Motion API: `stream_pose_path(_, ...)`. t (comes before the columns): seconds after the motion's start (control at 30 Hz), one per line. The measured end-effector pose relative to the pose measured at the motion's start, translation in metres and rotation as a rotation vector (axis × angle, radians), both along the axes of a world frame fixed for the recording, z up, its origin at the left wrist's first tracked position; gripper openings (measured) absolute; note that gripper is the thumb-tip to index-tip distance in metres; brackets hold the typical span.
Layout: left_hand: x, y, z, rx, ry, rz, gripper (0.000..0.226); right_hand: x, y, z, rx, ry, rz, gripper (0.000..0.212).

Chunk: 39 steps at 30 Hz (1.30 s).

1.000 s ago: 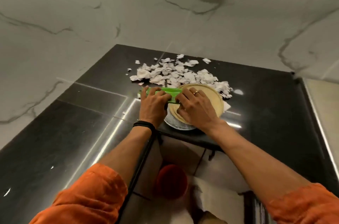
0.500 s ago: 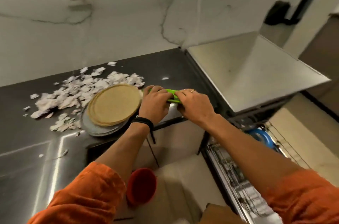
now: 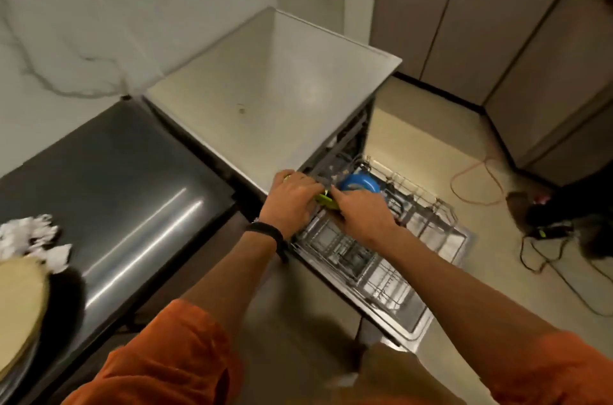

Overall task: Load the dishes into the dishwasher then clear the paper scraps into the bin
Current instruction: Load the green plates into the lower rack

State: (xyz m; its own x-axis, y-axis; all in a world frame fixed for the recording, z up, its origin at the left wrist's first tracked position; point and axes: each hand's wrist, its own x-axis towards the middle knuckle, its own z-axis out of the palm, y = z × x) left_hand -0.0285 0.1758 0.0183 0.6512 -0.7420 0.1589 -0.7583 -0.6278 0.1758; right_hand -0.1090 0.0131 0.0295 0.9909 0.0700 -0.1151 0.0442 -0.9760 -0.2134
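Both hands hold a green dish over the dishwasher's pulled-out wire rack. My left hand grips its left side and my right hand grips its right side; most of the dish is hidden under them. A blue dish stands in the rack just behind my hands. At the far left edge, tan plates are stacked on the black counter, with white paper scraps beside them.
The steel dishwasher top lies just behind my hands. The open dishwasher door juts over the floor. An orange cable and black cables lie on the floor at right, before grey cabinets.
Both hands carried the green dish rightward off the black counter to the open dishwasher rack. My view swung right, leaving the tan plates and paper scraps at the far left.
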Motion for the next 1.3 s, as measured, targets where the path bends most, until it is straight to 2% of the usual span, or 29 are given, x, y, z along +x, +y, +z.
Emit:
stream_pose_path(0.13,0.014,-0.047,-0.052,0.067,0.147,-0.004,0.017,-0.004,-0.049,-0.043,0.046,0.101,-0.087,0.033)
stream_pose_path(0.23,0.025,-0.068,-0.098,0.120,0.258,-0.002,0.021,-0.003,-0.071,-0.087,0.081,0.178,-0.125,0.028)
stream_pose_path(0.37,0.042,-0.087,-0.161,0.149,0.348,-0.036,0.026,0.009,-0.081,-0.152,0.142,0.244,-0.191,0.033)
stream_pose_path(0.6,0.089,-0.109,-0.299,0.183,0.317,-0.067,0.026,0.044,-0.083,-0.282,0.235,0.310,-0.326,0.039)
stream_pose_path(0.77,0.116,-0.108,-0.393,0.277,0.381,-0.083,0.041,0.067,-0.080,-0.371,0.249,0.346,-0.371,0.049)
stream_pose_path(0.87,0.130,-0.104,-0.440,0.275,0.414,-0.077,0.039,0.079,-0.076,-0.416,0.248,0.355,-0.374,0.051)
stream_pose_path(1.07,0.146,-0.109,-0.490,0.281,0.429,-0.096,0.032,0.098,-0.074,-0.475,0.219,0.302,-0.412,0.048)
stream_pose_path(1.13,0.151,-0.111,-0.498,0.266,0.417,-0.128,0.035,0.101,-0.073,-0.486,0.233,0.301,-0.429,0.046)
stream_pose_path(1.3,0.166,-0.118,-0.510,0.283,0.375,-0.166,0.025,0.115,-0.080,-0.501,0.275,0.268,-0.454,0.041)
